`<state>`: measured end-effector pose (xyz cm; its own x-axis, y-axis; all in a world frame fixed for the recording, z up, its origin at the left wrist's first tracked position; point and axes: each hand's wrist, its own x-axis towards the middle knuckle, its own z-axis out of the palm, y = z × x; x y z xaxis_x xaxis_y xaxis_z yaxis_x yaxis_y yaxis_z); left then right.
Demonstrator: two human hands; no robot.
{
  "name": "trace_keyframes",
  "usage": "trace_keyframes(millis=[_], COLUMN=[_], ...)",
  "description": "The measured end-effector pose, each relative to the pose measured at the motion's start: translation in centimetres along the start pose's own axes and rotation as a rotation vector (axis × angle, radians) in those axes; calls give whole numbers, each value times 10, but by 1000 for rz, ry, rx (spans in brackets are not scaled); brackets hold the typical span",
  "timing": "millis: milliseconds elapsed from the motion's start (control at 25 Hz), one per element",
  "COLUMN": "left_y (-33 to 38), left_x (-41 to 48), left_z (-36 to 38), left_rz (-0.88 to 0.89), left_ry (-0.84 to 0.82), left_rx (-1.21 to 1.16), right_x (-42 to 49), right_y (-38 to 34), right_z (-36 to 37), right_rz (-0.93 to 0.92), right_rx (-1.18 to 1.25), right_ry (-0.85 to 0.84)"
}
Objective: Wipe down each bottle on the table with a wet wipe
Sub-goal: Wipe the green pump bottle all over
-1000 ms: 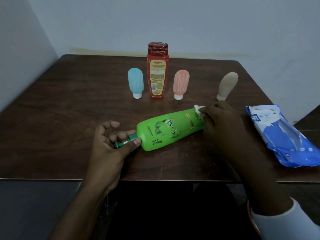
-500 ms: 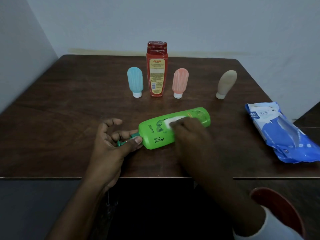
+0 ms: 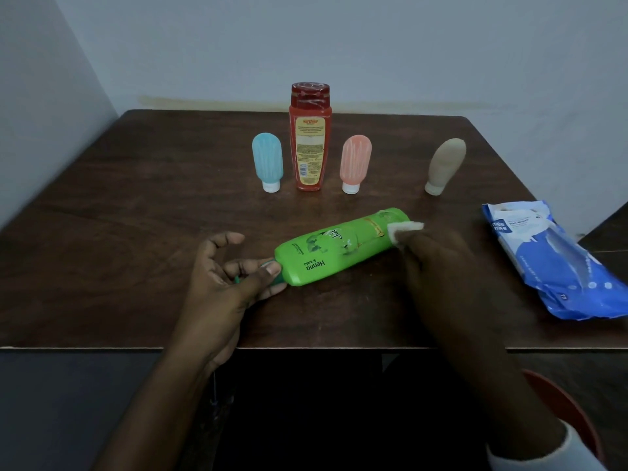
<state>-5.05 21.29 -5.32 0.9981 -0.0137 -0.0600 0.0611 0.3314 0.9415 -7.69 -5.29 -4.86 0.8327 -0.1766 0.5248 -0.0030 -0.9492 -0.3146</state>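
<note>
I count five bottles, one wipe pack (image 3: pixel 557 263). Green bottle (image 3: pixel 343 246) lies on the surface (image 3: pixel 136 232) between my hands: left hand (image 3: pixel 227 277) pinches its cap at 9 o'clock, right hand (image 3: pixel 441 260) grips a wet wipe (image 3: pixel 404 229) at 3 o'clock.

Dark wooden table (image 3: pixel 136 212), pale walls (image 3: pixel 373 45)

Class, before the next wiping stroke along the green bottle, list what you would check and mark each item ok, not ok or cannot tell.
1. Green bottle lies flat on the table: ok.
2. Left hand steadies its cap end: ok.
3. Right hand holds the wet wipe against the bottle's far end: ok.
4. Wipe still damp: cannot tell.
5. Underside of the bottle wiped: cannot tell.
6. Red bottle and the three small tubes, blue, pink and beige, stand clear of the stroke: ok.
</note>
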Motion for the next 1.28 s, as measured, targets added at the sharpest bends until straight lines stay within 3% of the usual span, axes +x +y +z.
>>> trace_keyframes(millis=[80, 240, 440, 680, 960, 1160, 1280], left_y=[0, 3, 2, 0, 0, 2, 2], left_x=[1, -2, -3, -4, -3, -2, -5], left_z=[0, 3, -3, -2, -2, -4, -3], left_rz=[-5, -7, 0, 24, 22, 7, 28], left_ry=[-2, 1, -32, -5, 32, -33, -17], left_rx=[1, 15, 49, 23, 13, 17, 33], right_x=[-18, -46, 6, 32, -49, 2, 20], right_y=[-35, -83, -76, -111, -84, -107, -91], right_z=[8, 10, 9, 26, 14, 25, 22], right_rz=[-157, -530, -324, -549, -600, -536, -510], right_rx=[83, 180, 75, 18, 107, 100, -36], right_ry=[42, -110, -156, -365, -88, -255, -345])
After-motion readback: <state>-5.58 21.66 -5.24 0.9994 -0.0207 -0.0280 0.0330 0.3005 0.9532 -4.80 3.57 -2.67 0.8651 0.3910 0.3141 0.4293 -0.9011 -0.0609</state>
